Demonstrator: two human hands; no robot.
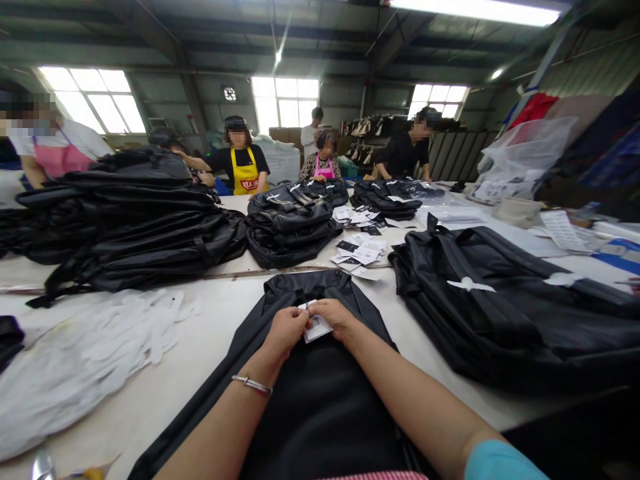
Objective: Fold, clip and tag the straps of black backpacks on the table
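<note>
A black bag [310, 393] lies flat on the white table [200, 347] right in front of me. Both hands meet near its top end. My left hand [286, 331] and my right hand [336, 318] are closed in a pinch on a small white tag [316, 327] held between them, just above the bag's fabric. A thin silver bracelet [253, 385] circles my left wrist.
Stacks of black bags lie at the left [135, 227], centre [293, 223] and right [500, 300]. Loose white tags [363, 250] are scattered beyond my bag, and white plastic covers [85, 360] are piled at the left. Several people stand working along the table's far side.
</note>
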